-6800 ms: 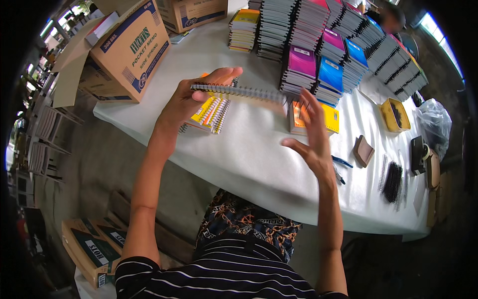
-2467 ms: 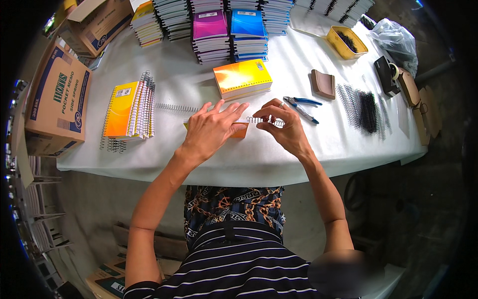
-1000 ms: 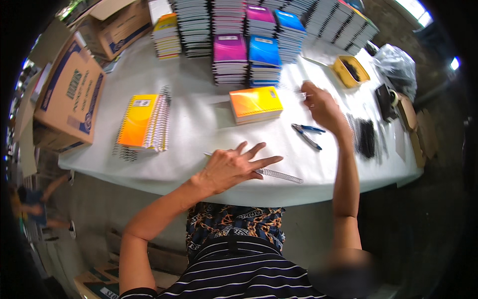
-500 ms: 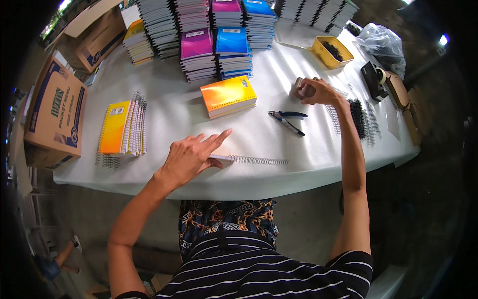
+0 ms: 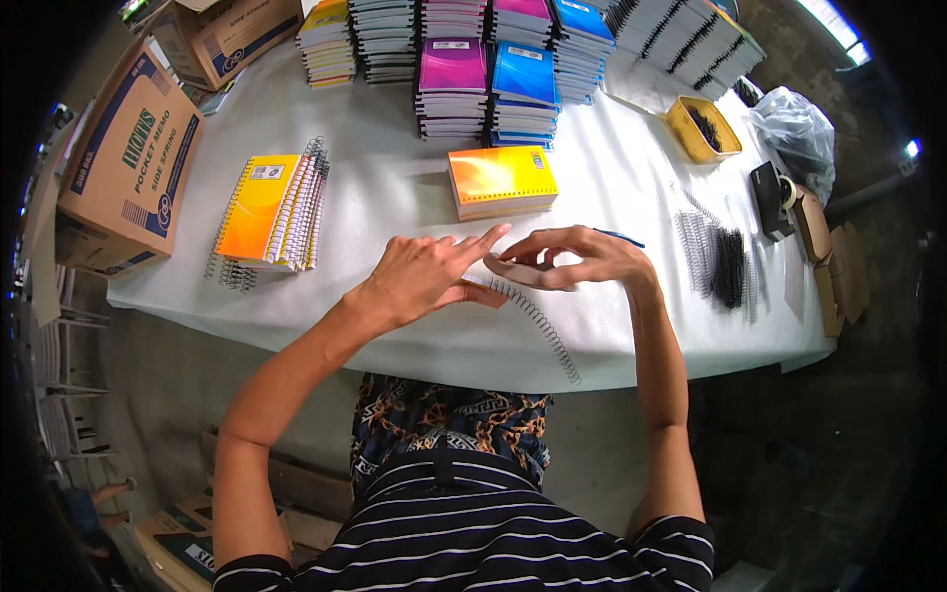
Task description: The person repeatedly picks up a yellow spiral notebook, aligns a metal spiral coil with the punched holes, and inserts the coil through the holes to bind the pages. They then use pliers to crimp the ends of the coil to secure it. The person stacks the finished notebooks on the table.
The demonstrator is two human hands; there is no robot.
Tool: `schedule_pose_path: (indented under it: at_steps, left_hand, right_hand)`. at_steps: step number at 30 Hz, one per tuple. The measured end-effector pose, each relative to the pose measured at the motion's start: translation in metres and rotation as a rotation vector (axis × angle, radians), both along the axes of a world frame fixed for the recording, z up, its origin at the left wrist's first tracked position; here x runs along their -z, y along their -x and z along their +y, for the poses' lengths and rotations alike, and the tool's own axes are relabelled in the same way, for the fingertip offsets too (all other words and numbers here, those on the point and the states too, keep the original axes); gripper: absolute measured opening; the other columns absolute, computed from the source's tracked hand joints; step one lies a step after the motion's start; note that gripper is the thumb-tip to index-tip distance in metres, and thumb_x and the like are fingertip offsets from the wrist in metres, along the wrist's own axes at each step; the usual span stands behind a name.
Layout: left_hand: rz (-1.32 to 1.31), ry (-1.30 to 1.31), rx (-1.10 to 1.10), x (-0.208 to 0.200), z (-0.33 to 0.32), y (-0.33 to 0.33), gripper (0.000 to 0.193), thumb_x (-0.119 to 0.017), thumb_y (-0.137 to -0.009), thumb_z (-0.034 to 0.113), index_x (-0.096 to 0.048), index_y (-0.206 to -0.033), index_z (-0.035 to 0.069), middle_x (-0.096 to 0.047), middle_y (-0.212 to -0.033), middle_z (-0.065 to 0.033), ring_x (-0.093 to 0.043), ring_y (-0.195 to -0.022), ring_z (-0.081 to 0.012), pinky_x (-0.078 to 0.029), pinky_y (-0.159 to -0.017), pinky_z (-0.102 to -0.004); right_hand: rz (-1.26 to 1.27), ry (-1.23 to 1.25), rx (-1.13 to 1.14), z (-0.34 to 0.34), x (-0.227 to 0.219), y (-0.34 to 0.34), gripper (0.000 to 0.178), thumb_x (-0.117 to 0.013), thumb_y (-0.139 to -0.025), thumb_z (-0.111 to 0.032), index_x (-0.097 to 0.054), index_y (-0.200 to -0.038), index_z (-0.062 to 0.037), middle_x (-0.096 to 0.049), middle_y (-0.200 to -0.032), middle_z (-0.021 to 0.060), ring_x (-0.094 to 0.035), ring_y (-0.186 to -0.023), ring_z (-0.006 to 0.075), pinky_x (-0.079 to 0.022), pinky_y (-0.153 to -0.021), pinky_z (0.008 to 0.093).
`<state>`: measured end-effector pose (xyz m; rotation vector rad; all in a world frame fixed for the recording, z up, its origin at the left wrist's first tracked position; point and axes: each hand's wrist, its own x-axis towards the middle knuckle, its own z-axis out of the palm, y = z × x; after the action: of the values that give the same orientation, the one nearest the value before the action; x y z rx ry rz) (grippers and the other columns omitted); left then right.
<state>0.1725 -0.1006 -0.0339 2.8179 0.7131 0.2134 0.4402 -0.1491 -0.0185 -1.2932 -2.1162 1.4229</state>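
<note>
My left hand (image 5: 414,278) grips a small notebook (image 5: 487,293), thumb below and fingers above; most of it is hidden by the hand. From the notebook's edge a silver wire spiral (image 5: 543,329) trails toward the table's front edge, partly threaded. My right hand (image 5: 597,259) is closed around a smooth greyish-brown piece (image 5: 533,274), whose kind I cannot make out, close to the notebook's spiral edge. Behind that hand only a blue handle of the cutting pliers (image 5: 623,239) shows. Just beyond both hands lies a stack of orange-yellow notebooks (image 5: 503,176).
Spiral-bound orange notebooks (image 5: 261,212) lie at left, beside cardboard boxes (image 5: 133,148). Tall stacks of purple (image 5: 452,67) and blue notebooks (image 5: 525,74) stand at the back. Loose wire spirals (image 5: 725,261), a yellow tub (image 5: 702,130) and a tape dispenser (image 5: 771,200) occupy the right.
My right hand has come from the right of the table to the notebook, bringing the greyish-brown piece. The notebook has tilted, and its loose spiral now curves toward the front edge.
</note>
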Motion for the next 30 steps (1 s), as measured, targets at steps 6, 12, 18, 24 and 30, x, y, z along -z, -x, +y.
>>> schedule_pose_path:
  at_steps: [6,12,18,24,30]
  left_hand:
    - [-0.123,-0.063,0.012,0.002,0.001,0.003,0.093,-0.07,-0.073,0.058,-0.031,-0.151,0.026,-0.069,-0.107,-0.0069,-0.069,-0.092,-0.0288,-0.057,-0.072,-0.0408]
    - [-0.084,-0.152,-0.037,0.007,0.006,0.01,0.093,-0.072,-0.069,0.059,-0.035,-0.149,0.031,-0.068,-0.12,-0.002,-0.067,-0.102,-0.029,-0.057,-0.079,-0.0404]
    - [-0.068,-0.019,-0.078,0.004,0.016,0.013,0.092,-0.076,-0.068,0.052,-0.036,-0.149,0.03,-0.062,-0.13,-0.0022,-0.065,-0.109,-0.03,-0.058,-0.081,-0.0409]
    - [-0.537,0.411,-0.081,0.02,0.026,0.014,0.094,-0.083,-0.069,0.024,-0.035,-0.149,0.027,-0.056,-0.137,-0.0088,-0.06,-0.118,-0.0239,-0.054,-0.097,-0.0403]
    - [-0.747,0.869,-0.217,0.042,0.015,0.015,0.09,-0.083,-0.071,0.015,-0.037,-0.149,0.021,-0.061,-0.131,-0.0119,-0.057,-0.123,-0.0198,-0.045,-0.106,-0.0406]
  right_hand:
    - [0.199,-0.029,-0.039,-0.001,0.009,-0.004,0.067,-0.064,-0.08,-0.057,-0.063,-0.128,-0.0102,-0.068,-0.116,0.0134,-0.065,-0.093,0.025,-0.05,-0.084,0.041]
    - [-0.11,0.103,0.091,0.004,0.001,0.023,0.083,-0.065,-0.072,-0.065,-0.062,-0.129,-0.0053,-0.066,-0.118,0.0167,-0.063,-0.109,0.0292,-0.047,-0.094,0.0402]
    - [0.044,0.066,0.074,0.005,0.001,0.018,0.068,-0.061,-0.079,-0.058,-0.064,-0.128,-0.0104,-0.066,-0.119,0.0151,-0.062,-0.105,0.026,-0.046,-0.094,0.0386]
    - [-0.08,0.065,0.104,0.008,-0.02,0.028,0.074,-0.059,-0.077,-0.06,-0.063,-0.129,-0.0072,-0.066,-0.121,0.0138,-0.06,-0.109,0.0261,-0.043,-0.097,0.0375]
    - [0.086,0.065,0.107,0.012,-0.004,0.021,0.071,-0.061,-0.079,-0.059,-0.064,-0.127,-0.0067,-0.065,-0.122,0.0136,-0.063,-0.104,0.025,-0.046,-0.095,0.0382]
